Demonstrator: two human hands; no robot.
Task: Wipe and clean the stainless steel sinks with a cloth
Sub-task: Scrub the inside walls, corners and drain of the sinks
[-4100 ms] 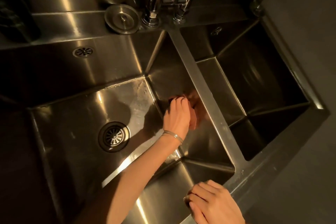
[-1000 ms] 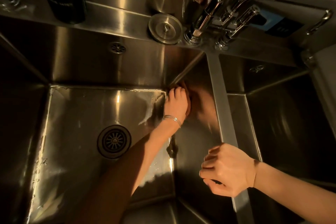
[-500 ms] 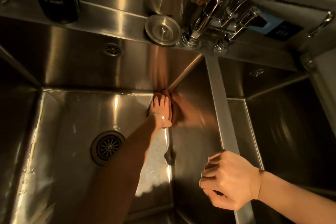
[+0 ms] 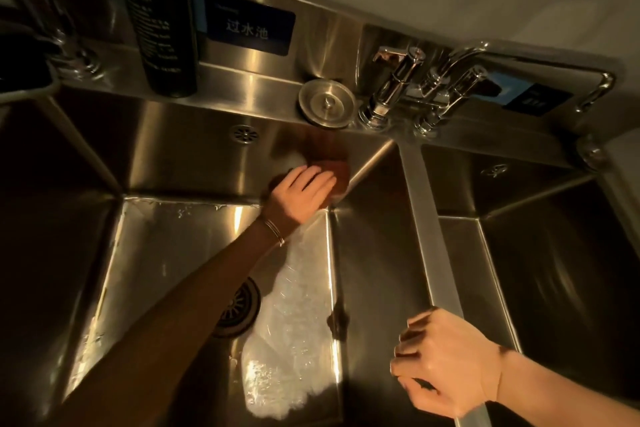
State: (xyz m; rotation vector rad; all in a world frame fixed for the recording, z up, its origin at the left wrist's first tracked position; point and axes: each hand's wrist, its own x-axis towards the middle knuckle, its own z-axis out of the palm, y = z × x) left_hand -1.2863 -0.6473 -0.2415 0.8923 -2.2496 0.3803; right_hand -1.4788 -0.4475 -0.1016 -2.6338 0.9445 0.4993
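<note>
My left hand [image 4: 300,193] presses a reddish-brown cloth [image 4: 337,174] flat against the back wall of the left steel sink [image 4: 180,156], near its far right corner. The fingers cover most of the cloth. A bracelet sits on that wrist. My right hand [image 4: 446,366] is curled over the steel divider [image 4: 424,218] between the left sink and the right sink [image 4: 554,253], close to the front edge. The left sink's floor is wet, and its drain [image 4: 242,305] is partly hidden by my forearm.
On the back ledge stand a tall black bottle [image 4: 157,14], a round steel drain plug [image 4: 327,103] and chrome taps [image 4: 415,87]. A dark sign [image 4: 251,28] is on the backsplash. An overflow grille [image 4: 244,133] sits in the back wall, left of the cloth.
My left hand has carried the cloth from the right side wall into the corner and up onto the back wall. My right hand has stayed on the divider. The view has tilted upward.
</note>
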